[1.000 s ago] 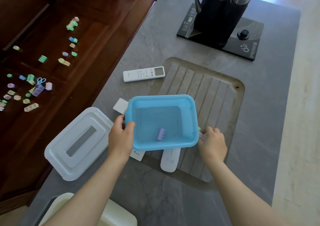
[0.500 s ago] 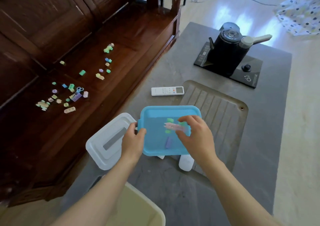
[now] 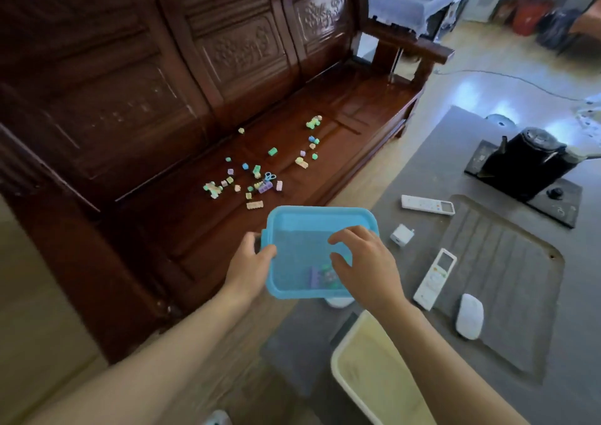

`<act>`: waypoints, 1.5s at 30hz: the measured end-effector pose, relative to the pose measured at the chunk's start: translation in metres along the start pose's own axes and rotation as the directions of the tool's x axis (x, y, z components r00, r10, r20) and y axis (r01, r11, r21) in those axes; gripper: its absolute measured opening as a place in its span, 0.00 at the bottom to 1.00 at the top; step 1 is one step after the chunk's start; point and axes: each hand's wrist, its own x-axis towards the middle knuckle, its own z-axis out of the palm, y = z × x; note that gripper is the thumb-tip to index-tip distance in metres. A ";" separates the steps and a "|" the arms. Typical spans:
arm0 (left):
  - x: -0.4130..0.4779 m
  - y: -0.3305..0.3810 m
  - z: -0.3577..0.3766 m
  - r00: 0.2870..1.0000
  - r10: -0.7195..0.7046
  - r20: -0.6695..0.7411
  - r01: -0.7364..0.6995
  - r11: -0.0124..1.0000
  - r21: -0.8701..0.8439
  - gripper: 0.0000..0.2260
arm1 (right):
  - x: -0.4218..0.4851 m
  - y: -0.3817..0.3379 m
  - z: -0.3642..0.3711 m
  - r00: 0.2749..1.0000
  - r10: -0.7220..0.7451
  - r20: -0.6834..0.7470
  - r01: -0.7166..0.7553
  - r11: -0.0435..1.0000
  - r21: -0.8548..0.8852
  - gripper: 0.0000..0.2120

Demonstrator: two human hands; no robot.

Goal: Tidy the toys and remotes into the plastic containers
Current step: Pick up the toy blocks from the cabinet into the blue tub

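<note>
At the bottom of the frame, nearest the camera, a cream container [image 3: 367,369] stands open on the grey table [image 3: 422,353]. Just above it, the left hand [image 3: 252,262] grips the left rim of the blue container [image 3: 322,218], thumb hooked over the edge and fingers underneath. The right hand [image 3: 364,262] hovers over the container's right half, fingers spread and loosely bent, with nothing visibly pinched. A few toy bricks [image 3: 320,276] lie bunched against the near wall, so the container probably tips slightly toward the person. It is held mouth up at the table's left edge, its long axis running left to right across the frame.

The job now looks like collecting the loose bricks. I would keep the container level so the bricks do not slide out, bring its rim to the seat edge and sweep pieces in with the free right hand.

To the right on the table lie a white mouse [image 3: 469,315] and a white remote [image 3: 435,278], long axis running lower left to upper right with the display end away from the person. Beyond them sit a small white charger [image 3: 402,234] and a second remote [image 3: 427,204], which lies nearly crosswise with its display at the right.

Farther off, on the wooden bench [image 3: 357,99] in the upper left, scattered bricks [image 3: 260,177] wait. A black kettle [image 3: 523,161] stands at the upper right.
</note>
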 end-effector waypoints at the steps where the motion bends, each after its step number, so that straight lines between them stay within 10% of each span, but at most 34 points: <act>1: 0.000 -0.002 -0.010 1.000 0.004 0.003 -0.004 1.000 0.004 0.05 | -0.001 -0.009 0.003 1.000 -0.001 0.002 0.001 1.000 0.008 0.10; 12: -0.010 -0.066 -0.189 0.987 -0.087 -0.132 0.068 0.988 -0.141 0.07 | 0.008 -0.187 0.076 0.975 -0.193 0.112 0.195 0.981 -0.004 0.11; 32: 0.036 -0.053 -0.282 0.947 -0.055 -0.316 -0.019 0.973 -0.228 0.09 | 0.089 -0.264 0.101 0.928 -0.330 0.173 0.346 0.936 -0.070 0.11; 45: 0.294 -0.003 -0.246 0.758 -0.452 -0.470 0.111 0.800 -0.590 0.13 | 0.377 -0.200 0.190 0.934 -0.261 0.243 0.227 0.961 0.157 0.15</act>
